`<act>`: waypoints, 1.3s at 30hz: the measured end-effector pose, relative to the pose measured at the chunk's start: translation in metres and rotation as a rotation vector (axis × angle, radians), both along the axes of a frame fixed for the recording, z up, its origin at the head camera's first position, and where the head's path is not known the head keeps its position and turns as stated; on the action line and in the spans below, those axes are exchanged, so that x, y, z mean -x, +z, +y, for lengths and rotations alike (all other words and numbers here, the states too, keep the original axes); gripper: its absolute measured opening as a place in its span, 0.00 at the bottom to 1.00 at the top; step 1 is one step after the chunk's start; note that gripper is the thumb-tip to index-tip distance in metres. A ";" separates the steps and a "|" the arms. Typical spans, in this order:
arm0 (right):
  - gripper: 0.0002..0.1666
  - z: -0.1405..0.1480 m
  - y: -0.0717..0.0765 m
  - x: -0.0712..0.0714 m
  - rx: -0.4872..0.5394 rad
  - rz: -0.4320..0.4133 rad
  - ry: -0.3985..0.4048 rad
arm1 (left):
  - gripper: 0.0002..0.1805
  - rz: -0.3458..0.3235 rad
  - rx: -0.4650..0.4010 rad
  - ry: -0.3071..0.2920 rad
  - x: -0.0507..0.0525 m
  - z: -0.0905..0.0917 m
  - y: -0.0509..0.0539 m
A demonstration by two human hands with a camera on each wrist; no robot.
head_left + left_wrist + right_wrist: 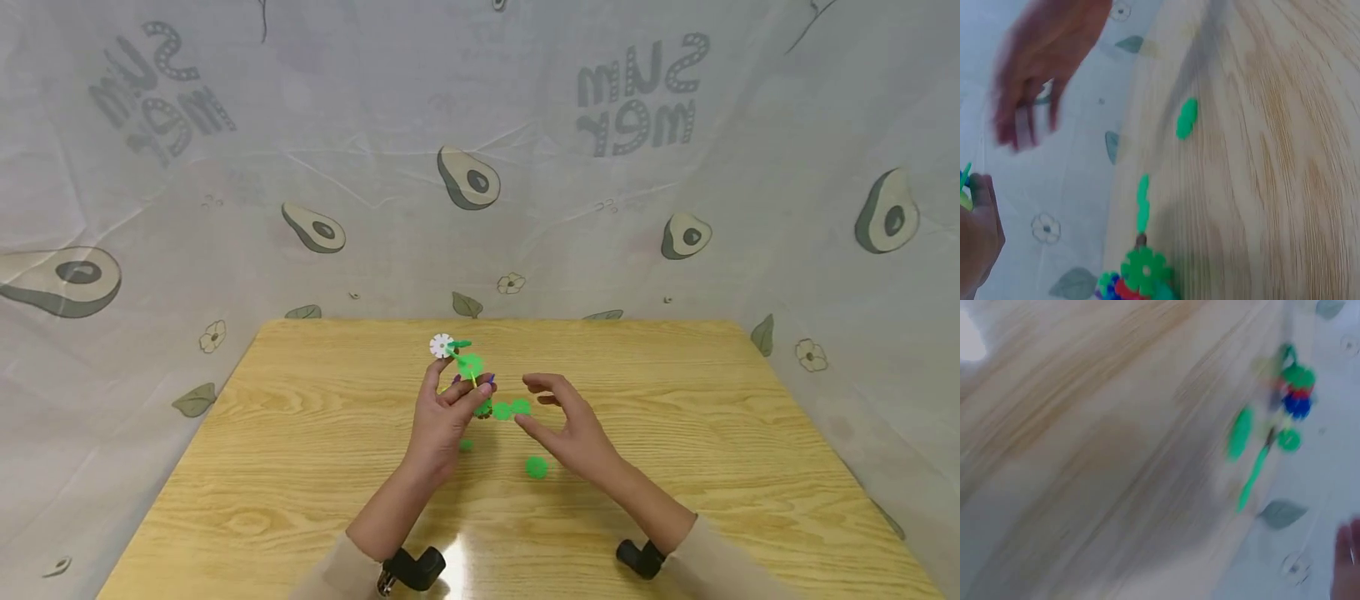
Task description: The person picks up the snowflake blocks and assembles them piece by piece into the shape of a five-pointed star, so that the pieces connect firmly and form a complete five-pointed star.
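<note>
My left hand [441, 421] holds up a built piece of notched plastic flower discs. It includes a white disc [437, 350], a green disc [470, 366] and yellow and blue bits, partly hidden by the fingers. Two joined green discs [502, 411] stick out to its right; in the left wrist view a brown disc [1141, 240] stands between such a green run and a larger cluster [1146, 272]. My right hand [573, 429], thumb and fingers apart and loosely bent, is just right of the green pair and holds nothing. It looks blurred in the left wrist view.
On the wooden table [637, 517] lies a green disc [537, 467] below the hands. A smaller green piece [467, 445] shows beside the left wrist. A pale curtain [525, 242] printed with avocados hangs behind and along the sides.
</note>
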State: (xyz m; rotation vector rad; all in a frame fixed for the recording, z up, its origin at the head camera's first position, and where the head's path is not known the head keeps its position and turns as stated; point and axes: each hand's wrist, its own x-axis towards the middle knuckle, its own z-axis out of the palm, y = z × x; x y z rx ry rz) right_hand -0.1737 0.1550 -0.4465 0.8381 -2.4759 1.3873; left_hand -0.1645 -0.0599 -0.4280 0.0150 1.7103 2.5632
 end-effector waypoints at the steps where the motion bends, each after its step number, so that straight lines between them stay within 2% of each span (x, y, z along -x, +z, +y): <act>1: 0.31 0.008 -0.003 0.001 -0.021 -0.046 0.025 | 0.42 0.000 0.007 -0.004 0.000 -0.003 0.000; 5: 0.30 0.033 -0.016 0.001 -0.140 -0.194 0.140 | 0.43 -0.020 0.021 -0.022 0.001 -0.015 -0.001; 9: 0.32 0.048 -0.029 -0.004 -0.250 -0.260 0.209 | 0.44 -0.041 0.030 -0.043 0.001 -0.023 0.000; 14: 0.29 0.052 -0.041 -0.006 -0.330 -0.204 0.243 | 0.44 -0.058 0.053 -0.056 0.001 -0.027 0.005; 17: 0.27 0.051 -0.043 -0.006 -0.349 -0.148 0.240 | 0.44 -0.064 0.050 -0.067 0.002 -0.027 0.007; 20: 0.25 0.049 -0.044 -0.006 -0.360 -0.127 0.236 | 0.44 -0.058 0.048 -0.082 0.002 -0.028 0.007; 28: 0.19 0.047 -0.043 -0.004 -0.359 -0.181 0.231 | 0.43 -0.059 0.041 -0.101 0.003 -0.028 0.008; 39: 0.13 0.045 -0.045 -0.006 -0.315 -0.203 0.209 | 0.42 -0.069 0.051 -0.100 0.002 -0.027 0.007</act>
